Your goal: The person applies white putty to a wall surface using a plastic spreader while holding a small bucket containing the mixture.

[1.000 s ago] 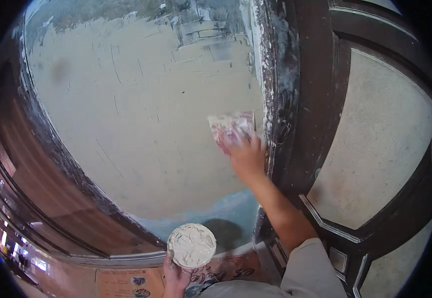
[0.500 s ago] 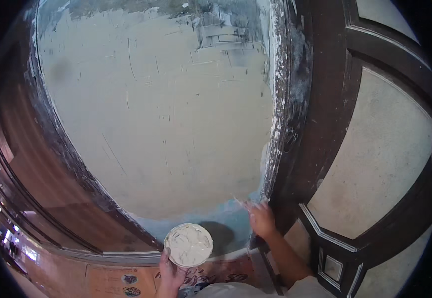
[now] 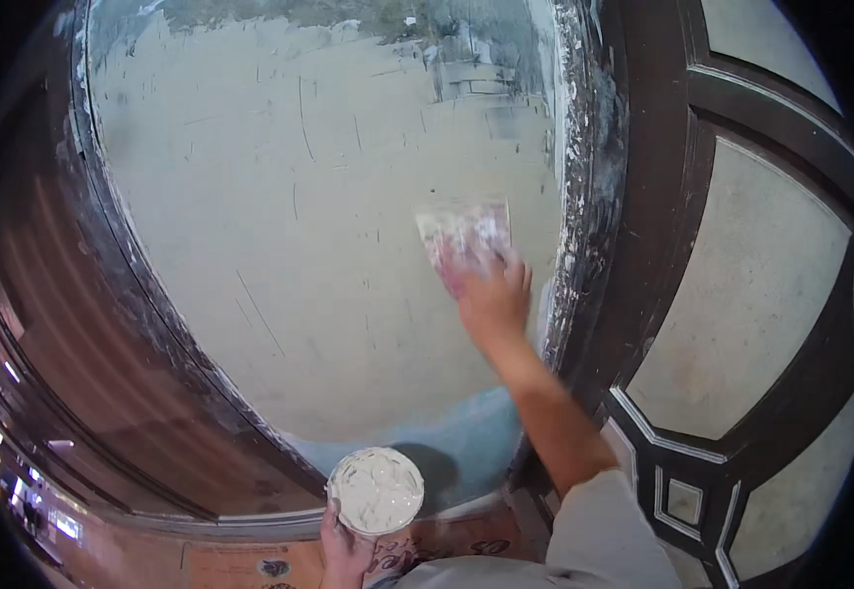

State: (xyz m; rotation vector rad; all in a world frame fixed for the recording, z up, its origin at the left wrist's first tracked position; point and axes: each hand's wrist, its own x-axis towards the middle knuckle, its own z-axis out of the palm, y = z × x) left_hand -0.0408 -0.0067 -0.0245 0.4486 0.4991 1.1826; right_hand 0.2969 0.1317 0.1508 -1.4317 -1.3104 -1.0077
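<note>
Across the middle right of the cream-coated wall panel [image 3: 250, 226], the person's right hand [image 3: 491, 294] is holding a broad flat spreader [image 3: 461, 222], whose reddish face is carrying whitish smears. The fingers are lying a little apart over its near part, gripping it; they are blurred, and I cannot make out the thumb. The spreader seems to be resting against the panel, though I cannot be sure of the contact.

Lower down, in front of the panel's bottom end, the left hand [image 3: 348, 545] is supporting a round tub [image 3: 376, 450] of whitish putty [image 3: 376, 491]. Its thumb is standing against the tub's side, and the other fingers are curling beneath, partly hidden.

In my judgement, the person is being busy with spreading and smoothing the putty over the panel. A bluish strip [image 3: 456, 422] below and a dark grey patch [image 3: 506, 123] above are showing through uncoated. The next move is probably calling for even pressure and a low blade angle, keeping clear of the flaking frame [image 3: 576, 196], while the tub is staying level.
</note>
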